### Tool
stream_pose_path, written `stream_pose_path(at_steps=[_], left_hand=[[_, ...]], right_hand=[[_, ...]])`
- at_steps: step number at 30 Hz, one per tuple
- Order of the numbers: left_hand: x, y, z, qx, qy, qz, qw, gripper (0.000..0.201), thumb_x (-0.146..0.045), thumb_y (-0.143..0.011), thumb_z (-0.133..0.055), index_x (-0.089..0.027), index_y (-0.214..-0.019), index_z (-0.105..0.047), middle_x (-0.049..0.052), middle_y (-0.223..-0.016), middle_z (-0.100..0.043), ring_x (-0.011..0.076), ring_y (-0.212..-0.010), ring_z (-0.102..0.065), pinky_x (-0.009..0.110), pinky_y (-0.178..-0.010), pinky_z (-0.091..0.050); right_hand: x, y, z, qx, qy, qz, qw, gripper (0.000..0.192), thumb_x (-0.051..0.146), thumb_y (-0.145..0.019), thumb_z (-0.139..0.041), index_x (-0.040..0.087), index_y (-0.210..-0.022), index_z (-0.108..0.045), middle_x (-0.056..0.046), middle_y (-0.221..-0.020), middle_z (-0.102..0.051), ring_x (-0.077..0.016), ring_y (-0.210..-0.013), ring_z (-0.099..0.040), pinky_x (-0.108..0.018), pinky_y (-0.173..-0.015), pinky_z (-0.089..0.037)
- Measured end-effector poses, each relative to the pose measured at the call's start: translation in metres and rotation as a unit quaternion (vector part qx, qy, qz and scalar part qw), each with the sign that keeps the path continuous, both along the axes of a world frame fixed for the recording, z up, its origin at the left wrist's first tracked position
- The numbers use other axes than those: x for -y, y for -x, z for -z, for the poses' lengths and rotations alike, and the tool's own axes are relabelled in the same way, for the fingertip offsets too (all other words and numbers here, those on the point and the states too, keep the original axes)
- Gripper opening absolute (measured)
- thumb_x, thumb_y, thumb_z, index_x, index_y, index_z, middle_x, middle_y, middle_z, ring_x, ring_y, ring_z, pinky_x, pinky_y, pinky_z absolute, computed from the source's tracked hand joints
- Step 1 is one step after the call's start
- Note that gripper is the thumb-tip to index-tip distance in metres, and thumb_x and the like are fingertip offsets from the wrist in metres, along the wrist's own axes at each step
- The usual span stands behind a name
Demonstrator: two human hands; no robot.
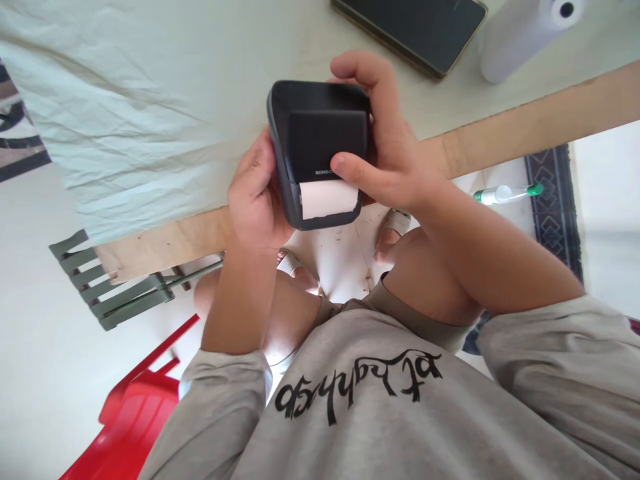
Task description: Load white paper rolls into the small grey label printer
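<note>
right now you hold a small dark label printer in both hands, above the near edge of the worktop and over your knees. your left hand cups its left side, the fingers curled shut around the body from behind, mostly hidden. your right hand wraps the right side: the fingers hook over the top edge and the thumb lies across the front, its tip touching the lid just above the slot. a short strip of white paper sticks out of that slot at the lower front, its right edge ragged. the lid looks closed and the printer is tilted toward you.

on the worktop lies a pale creased cloth. well beyond the printer a dark phone rests flat, and just beside it a white paper roll lies on its side. down on the floor you can see a green-capped pen, a red plastic chair and a grey slatted chair.
</note>
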State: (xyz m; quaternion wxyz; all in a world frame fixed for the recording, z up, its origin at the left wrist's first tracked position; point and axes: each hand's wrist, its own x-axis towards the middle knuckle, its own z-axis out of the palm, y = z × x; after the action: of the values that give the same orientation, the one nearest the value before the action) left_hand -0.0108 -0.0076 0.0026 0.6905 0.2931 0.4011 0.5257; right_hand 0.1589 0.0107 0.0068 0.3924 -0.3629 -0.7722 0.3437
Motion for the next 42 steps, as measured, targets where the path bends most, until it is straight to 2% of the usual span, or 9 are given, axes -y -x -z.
stream_pose_path(at_steps=[4, 13, 16, 21, 30, 33, 37, 40, 42], left_hand=[[-0.001, 0.000, 0.006, 0.053, -0.073, 0.024, 0.996, 0.026, -0.033, -0.088, -0.043, -0.018, -0.089, -0.064, 0.002, -0.087, -0.067, 0.0181, -0.086, -0.061, 0.036, -0.091, -0.048], [0.000, -0.003, -0.004, 0.061, -0.075, 0.020, 0.995, 0.025, -0.028, -0.089, -0.041, -0.020, -0.083, -0.064, -0.001, -0.076, -0.066, 0.0124, -0.068, -0.059, 0.027, -0.069, -0.050], [0.000, -0.004, -0.005, 0.071, -0.077, 0.028, 0.994, 0.027, -0.026, -0.090, -0.039, -0.021, -0.084, -0.064, -0.001, -0.072, -0.063, 0.0113, -0.064, -0.056, 0.025, -0.064, -0.048], [-0.001, -0.005, -0.006, 0.086, -0.074, 0.027, 0.993, 0.028, -0.023, -0.090, -0.036, -0.019, -0.088, -0.064, 0.000, -0.074, -0.061, 0.0110, -0.065, -0.056, 0.024, -0.065, -0.046], [-0.001, -0.005, -0.009, 0.078, -0.053, 0.030, 0.995, 0.027, -0.022, -0.089, -0.037, -0.020, -0.084, -0.063, 0.002, -0.073, -0.058, 0.0154, -0.075, -0.058, 0.030, -0.082, -0.046], [0.001, -0.005, -0.013, 0.060, -0.021, 0.033, 0.997, 0.032, -0.032, -0.090, -0.033, -0.021, -0.079, -0.061, 0.003, -0.082, -0.060, 0.0198, -0.100, -0.058, 0.036, -0.092, -0.046], [0.003, -0.002, -0.012, 0.057, -0.028, 0.080, 0.995, 0.026, -0.038, -0.087, -0.039, -0.024, -0.093, -0.059, 0.003, -0.099, -0.063, 0.0232, -0.116, -0.052, 0.036, -0.093, -0.048], [0.002, -0.001, -0.006, 0.070, -0.085, 0.092, 0.990, 0.019, -0.030, -0.084, -0.050, -0.026, -0.101, -0.056, 0.003, -0.104, -0.062, 0.0228, -0.112, -0.055, 0.035, -0.088, -0.050], [0.000, -0.001, -0.003, 0.071, -0.095, 0.086, 0.989, 0.020, -0.029, -0.084, -0.051, -0.025, -0.103, -0.054, 0.004, -0.103, -0.061, 0.0228, -0.109, -0.056, 0.036, -0.083, -0.052]], right_hand=[[0.001, 0.001, 0.000, 0.019, -0.004, 0.004, 1.000, 0.049, 0.047, -0.083, -0.040, 0.022, -0.123, -0.030, -0.002, -0.130, -0.036, -0.0093, -0.125, -0.037, -0.024, -0.112, -0.035], [0.001, -0.001, -0.001, 0.037, 0.006, -0.014, 0.999, 0.052, 0.048, -0.083, -0.039, 0.020, -0.125, -0.025, -0.003, -0.132, -0.034, -0.0115, -0.128, -0.034, -0.021, -0.092, -0.044], [0.001, -0.001, -0.001, 0.035, 0.008, -0.024, 0.999, 0.055, 0.050, -0.082, -0.038, 0.020, -0.126, -0.023, -0.003, -0.133, -0.032, -0.0111, -0.128, -0.033, -0.022, -0.095, -0.043], [-0.001, -0.001, -0.002, 0.013, 0.011, -0.048, 0.999, 0.059, 0.052, -0.080, -0.038, 0.017, -0.125, -0.023, -0.005, -0.131, -0.031, -0.0086, -0.126, -0.034, -0.025, -0.112, -0.035], [-0.002, -0.004, 0.001, 0.012, -0.014, -0.067, 0.998, 0.066, 0.049, -0.074, -0.052, 0.023, -0.127, -0.022, -0.003, -0.132, -0.027, -0.0100, -0.129, -0.032, -0.027, -0.117, -0.031], [0.000, -0.004, -0.001, 0.034, -0.039, -0.037, 0.998, 0.063, 0.049, -0.075, -0.051, 0.026, -0.127, -0.024, -0.002, -0.130, -0.030, -0.0098, -0.126, -0.035, -0.027, -0.115, -0.033], [0.003, -0.006, -0.004, 0.100, -0.107, 0.053, 0.988, 0.063, 0.057, -0.071, -0.050, 0.024, -0.123, -0.037, -0.004, -0.123, -0.039, -0.0137, -0.121, -0.039, -0.029, -0.109, -0.039], [0.006, -0.004, -0.008, 0.083, -0.149, 0.165, 0.971, 0.057, 0.062, -0.068, -0.049, 0.020, -0.108, -0.051, -0.006, -0.105, -0.045, -0.0140, -0.103, -0.044, -0.026, -0.080, -0.047], [0.009, 0.001, -0.014, 0.031, -0.133, 0.225, 0.965, 0.046, 0.058, -0.071, -0.049, 0.021, -0.097, -0.050, -0.004, -0.095, -0.044, -0.0051, -0.076, -0.042, -0.021, -0.061, -0.039]])
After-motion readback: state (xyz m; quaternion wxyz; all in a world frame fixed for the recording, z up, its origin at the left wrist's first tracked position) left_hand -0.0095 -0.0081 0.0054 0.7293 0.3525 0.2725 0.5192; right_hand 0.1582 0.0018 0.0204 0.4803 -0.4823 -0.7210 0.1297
